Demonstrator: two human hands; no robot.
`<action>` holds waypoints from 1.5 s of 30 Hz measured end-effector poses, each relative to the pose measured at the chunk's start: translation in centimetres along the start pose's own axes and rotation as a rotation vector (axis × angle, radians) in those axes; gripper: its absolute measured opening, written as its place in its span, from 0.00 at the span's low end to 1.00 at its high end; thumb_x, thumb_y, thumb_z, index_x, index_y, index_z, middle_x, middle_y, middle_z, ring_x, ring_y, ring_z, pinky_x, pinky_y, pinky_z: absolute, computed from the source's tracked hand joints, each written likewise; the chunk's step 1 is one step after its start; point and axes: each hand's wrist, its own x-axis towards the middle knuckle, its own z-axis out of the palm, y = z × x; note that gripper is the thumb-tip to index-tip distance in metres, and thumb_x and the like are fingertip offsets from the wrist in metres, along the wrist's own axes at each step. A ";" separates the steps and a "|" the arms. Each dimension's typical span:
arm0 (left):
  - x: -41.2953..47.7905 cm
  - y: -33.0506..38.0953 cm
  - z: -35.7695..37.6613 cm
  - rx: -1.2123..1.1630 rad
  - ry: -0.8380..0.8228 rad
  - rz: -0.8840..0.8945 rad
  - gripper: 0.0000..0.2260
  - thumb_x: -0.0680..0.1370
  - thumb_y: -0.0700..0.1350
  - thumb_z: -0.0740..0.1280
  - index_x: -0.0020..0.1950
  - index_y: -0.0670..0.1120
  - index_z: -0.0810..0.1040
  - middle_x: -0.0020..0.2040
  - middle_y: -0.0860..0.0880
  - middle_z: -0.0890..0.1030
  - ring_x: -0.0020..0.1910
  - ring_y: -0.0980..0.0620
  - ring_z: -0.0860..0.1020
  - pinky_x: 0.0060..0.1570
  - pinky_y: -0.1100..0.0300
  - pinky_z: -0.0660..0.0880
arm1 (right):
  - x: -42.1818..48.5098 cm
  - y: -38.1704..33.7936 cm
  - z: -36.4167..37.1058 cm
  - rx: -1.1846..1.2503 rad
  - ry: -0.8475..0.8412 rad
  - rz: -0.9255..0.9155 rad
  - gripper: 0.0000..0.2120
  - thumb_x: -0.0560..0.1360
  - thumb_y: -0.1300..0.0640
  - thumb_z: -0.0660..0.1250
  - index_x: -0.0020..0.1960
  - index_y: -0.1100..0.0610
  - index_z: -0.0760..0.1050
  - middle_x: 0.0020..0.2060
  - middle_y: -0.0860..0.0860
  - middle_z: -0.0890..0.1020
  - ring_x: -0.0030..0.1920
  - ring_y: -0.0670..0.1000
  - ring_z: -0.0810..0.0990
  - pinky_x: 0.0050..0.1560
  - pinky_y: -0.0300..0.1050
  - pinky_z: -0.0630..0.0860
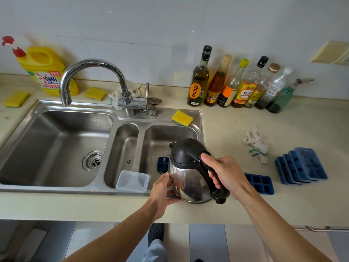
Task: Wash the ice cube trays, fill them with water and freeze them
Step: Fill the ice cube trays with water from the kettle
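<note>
Head view: the right hand [224,173] grips the black handle of a tilted stainless-steel electric kettle [188,178], while the left hand [162,191] steadies its lower side with flat, open fingers. Beneath the spout, a blue plastic ice cube tray [162,164] lies in the steel sink's right basin [170,133]. A second blue tray [261,183] and a stack of blue trays [302,165] rest on the beige worktop [236,208].

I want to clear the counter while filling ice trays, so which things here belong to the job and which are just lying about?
In the job: kettle, gripped by the right hand and steadied by the left hand; ice tray in the right basin; tray on the counter; stacked trays.
Lying about: bottles; detergent jug; sponge on the sink rim; crumpled cloth; clear container.
</note>
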 end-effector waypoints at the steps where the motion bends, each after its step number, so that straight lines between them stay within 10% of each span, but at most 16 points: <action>1: 0.0 0.0 0.0 -0.004 0.004 -0.002 0.14 0.86 0.51 0.58 0.61 0.46 0.80 0.59 0.42 0.82 0.57 0.38 0.81 0.55 0.42 0.81 | 0.0 0.0 0.0 0.000 -0.001 -0.002 0.26 0.77 0.41 0.70 0.26 0.55 0.76 0.25 0.54 0.77 0.24 0.51 0.72 0.27 0.42 0.72; 32: -1.1 -0.3 0.4 0.010 0.069 0.007 0.13 0.86 0.50 0.59 0.58 0.47 0.81 0.45 0.49 0.88 0.52 0.42 0.84 0.39 0.56 0.81 | -0.8 -0.1 -0.7 -0.020 -0.025 -0.027 0.26 0.77 0.41 0.70 0.24 0.53 0.77 0.25 0.52 0.77 0.23 0.50 0.73 0.25 0.40 0.71; 45: -1.5 -0.5 0.7 0.050 0.044 0.032 0.14 0.86 0.48 0.58 0.59 0.46 0.81 0.50 0.44 0.87 0.55 0.40 0.83 0.47 0.53 0.80 | -1.5 0.2 -1.4 -0.025 -0.011 -0.025 0.27 0.66 0.32 0.69 0.24 0.55 0.76 0.24 0.54 0.76 0.23 0.53 0.72 0.26 0.41 0.71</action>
